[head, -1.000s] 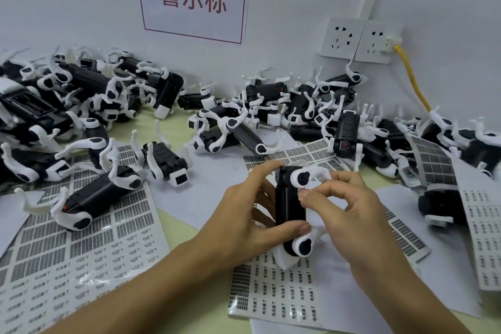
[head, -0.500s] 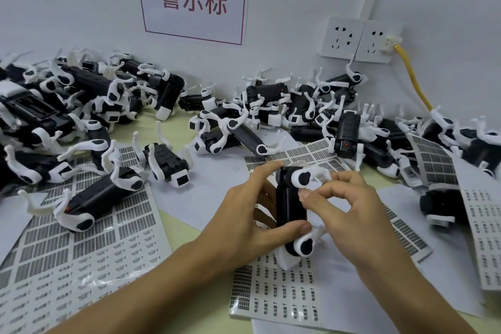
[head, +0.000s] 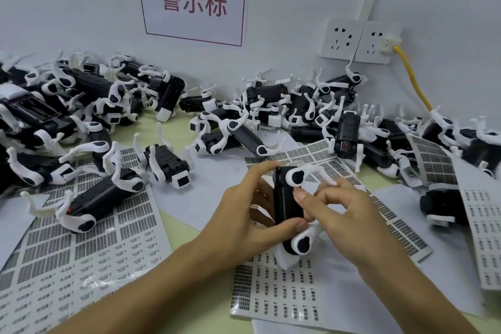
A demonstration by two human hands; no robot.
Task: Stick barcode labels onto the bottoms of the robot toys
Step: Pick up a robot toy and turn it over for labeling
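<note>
Both hands [head: 244,219] [head: 349,214] closed around robot toy [head: 286,198], below red-lettered "警示标" sign [head: 193,0].

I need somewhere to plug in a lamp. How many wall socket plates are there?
2: the left socket plate sits free; the right socket plate, touching it, has a plug with a yellow cable in it.

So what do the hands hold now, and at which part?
The left hand grips one robot toy around its black body; the right hand touches its right side.
</note>
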